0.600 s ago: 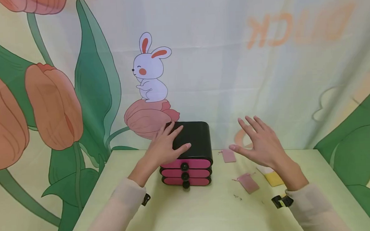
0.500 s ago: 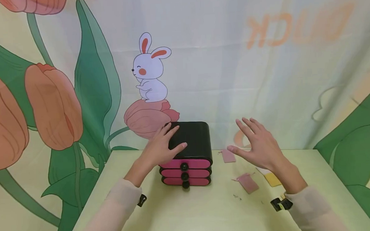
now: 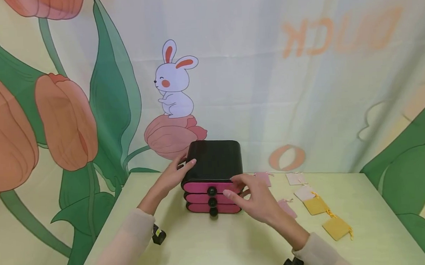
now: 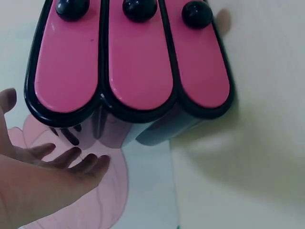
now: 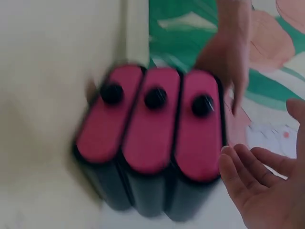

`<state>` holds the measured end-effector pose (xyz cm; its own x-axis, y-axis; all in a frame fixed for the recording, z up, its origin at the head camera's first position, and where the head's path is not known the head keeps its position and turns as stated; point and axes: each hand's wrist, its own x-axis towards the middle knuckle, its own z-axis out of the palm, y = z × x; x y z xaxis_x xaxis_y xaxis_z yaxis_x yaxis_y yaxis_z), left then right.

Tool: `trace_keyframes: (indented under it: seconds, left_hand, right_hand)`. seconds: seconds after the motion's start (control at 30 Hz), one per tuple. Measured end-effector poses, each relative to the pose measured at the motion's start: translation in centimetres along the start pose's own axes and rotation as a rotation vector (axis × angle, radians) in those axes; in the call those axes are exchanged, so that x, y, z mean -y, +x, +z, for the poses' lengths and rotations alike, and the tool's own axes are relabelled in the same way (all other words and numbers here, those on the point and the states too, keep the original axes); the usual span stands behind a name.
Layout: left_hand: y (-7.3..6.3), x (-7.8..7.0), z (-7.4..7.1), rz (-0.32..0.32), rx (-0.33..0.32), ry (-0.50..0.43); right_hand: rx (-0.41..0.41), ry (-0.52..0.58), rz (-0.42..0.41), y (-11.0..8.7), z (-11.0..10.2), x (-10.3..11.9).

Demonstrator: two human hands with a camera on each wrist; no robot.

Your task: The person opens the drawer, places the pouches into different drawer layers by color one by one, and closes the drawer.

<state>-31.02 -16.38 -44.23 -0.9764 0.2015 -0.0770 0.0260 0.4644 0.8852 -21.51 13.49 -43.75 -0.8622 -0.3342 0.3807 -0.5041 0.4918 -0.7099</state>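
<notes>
A small black drawer box (image 3: 215, 160) with three pink drawer fronts (image 4: 138, 67) and round black knobs (image 5: 155, 98) stands on the table, all its drawers closed. My left hand (image 3: 169, 177) is at the box's left side, thumb over the top edge and fingers loosely bent. At the right front corner is my right hand (image 3: 258, 197), its fingers bent and thumb apart, close to the top drawer. Whether either hand touches the box cannot be made out. Neither hand holds anything.
Right of the box lie two pink pouches (image 3: 262, 178), partly covered by my right hand. Farther right are white pouches (image 3: 295, 179) and yellow drawstring pouches (image 3: 336, 227). A printed cloth (image 3: 253, 87) hangs behind the table (image 3: 189, 244).
My right hand has come left and down from above the pouches to the box's right front. My left hand has lowered from over the top to the left side. The box has stayed put.
</notes>
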Motion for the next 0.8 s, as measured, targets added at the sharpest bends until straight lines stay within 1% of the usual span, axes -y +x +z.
trace_keyframes:
  seconds: [0.07,0.17,0.3,0.4,0.47,0.53,0.67,0.8]
  left_hand:
    - [0.1,0.2,0.1,-0.064,0.0,-0.067]
    - [0.3,0.4,0.3,-0.145,0.016,-0.158]
    - [0.4,0.8,0.5,-0.214,0.037,-0.223]
    - [0.4,1.0,0.6,-0.229,0.037,-0.242]
    - [0.5,1.0,0.7,-0.233,0.031,-0.255]
    - [0.5,1.1,0.9,-0.223,0.028,-0.254]
    - [0.5,1.1,1.2,-0.207,0.017,-0.258]
    - [0.3,1.1,1.1,-0.208,0.015,-0.259]
  right_hand:
    - [0.016,0.077,0.074,0.0,1.7,-0.1]
    - [0.022,0.136,0.179,0.2,3.9,-0.5]
    - [0.027,0.245,0.311,0.6,6.0,-1.1]
    - [0.024,0.316,0.383,0.9,7.0,-1.3]
    - [0.017,0.351,0.412,1.1,7.5,-1.3]
    - [0.005,0.377,0.438,1.2,7.9,-1.2]
    - [-0.03,0.421,0.458,1.4,8.6,-1.1]
    - [-0.051,0.469,0.466,1.5,9.3,-0.9]
